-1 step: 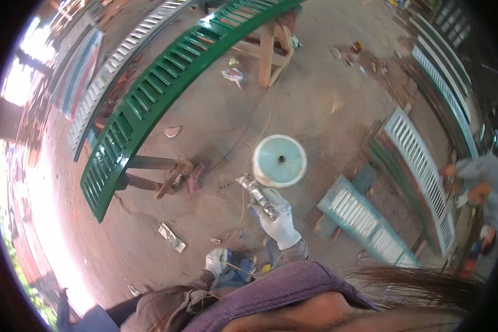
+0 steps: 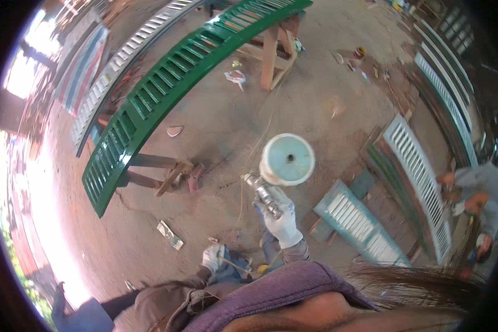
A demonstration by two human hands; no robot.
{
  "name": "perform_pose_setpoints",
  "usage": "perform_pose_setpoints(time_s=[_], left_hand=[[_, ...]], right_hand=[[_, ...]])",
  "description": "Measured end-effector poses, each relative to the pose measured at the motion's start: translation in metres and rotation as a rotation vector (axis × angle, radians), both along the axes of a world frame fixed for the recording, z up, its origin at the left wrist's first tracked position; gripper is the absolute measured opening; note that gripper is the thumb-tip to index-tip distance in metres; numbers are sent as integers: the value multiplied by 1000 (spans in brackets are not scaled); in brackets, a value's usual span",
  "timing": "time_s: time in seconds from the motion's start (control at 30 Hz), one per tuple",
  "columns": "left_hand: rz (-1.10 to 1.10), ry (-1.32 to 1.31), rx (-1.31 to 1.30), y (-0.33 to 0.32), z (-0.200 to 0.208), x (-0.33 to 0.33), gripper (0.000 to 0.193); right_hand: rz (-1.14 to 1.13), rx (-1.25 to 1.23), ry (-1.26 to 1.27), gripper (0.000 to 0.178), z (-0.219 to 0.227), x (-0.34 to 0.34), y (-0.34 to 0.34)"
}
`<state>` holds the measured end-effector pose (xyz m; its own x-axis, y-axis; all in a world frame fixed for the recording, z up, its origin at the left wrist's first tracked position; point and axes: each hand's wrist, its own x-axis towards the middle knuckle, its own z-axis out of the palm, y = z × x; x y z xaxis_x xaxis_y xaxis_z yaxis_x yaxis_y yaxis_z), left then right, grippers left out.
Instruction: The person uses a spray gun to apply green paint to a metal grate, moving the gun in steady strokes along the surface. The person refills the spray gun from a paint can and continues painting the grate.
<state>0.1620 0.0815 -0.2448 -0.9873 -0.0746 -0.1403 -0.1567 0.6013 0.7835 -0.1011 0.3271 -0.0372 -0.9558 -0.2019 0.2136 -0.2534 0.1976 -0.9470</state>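
While the left hand (image 2: 212, 257) clasps a hose (image 2: 235, 266), the outstretched right (image 2: 283, 222) clutches a sprayer (image 2: 264, 195).

Silver spray gun (image 2: 264, 196), green shutter (image 2: 166, 100)

Head view: left one of two fisheye cameras on person's head. Looks steeply down, forward across floor (image 2: 310, 110). Collar (image 2: 299, 279) and hair (image 2: 426, 285) very near, crowding near edge; right hand (image 2: 282, 221) and left hand (image 2: 212, 258) little farther off, left hand nearer wearer's body. Bucket (image 2: 288, 157) near middle of view. Green panel (image 2: 169, 105), curving in view, spans far left; co-worker (image 2: 478, 188) small at right rim. Lens circle leaves corners dark.
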Motion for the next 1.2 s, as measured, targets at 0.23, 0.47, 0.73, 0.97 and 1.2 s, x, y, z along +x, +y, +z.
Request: perform_pose_setpoints(time_s=[0.23,0.47,0.73,0.97,1.2], left_hand=[[215,48,-148,68,54,-170,17],[200,1,-154,131,44,-306,25],[147,-37,-145,187,22,-490,21],[129,179,-346,227,-79,-626,18],[196,86,-297,257,-260,-701,19]], right_hand=[[-63,76,111,45,57,-118,86],[-4,-36,0,46,71,-249,119],[-21,138,185,37,18,-405,159],[-19,-91,-99,38,-77,-522,189],[112,-248,411,50,-221,-602,183]])
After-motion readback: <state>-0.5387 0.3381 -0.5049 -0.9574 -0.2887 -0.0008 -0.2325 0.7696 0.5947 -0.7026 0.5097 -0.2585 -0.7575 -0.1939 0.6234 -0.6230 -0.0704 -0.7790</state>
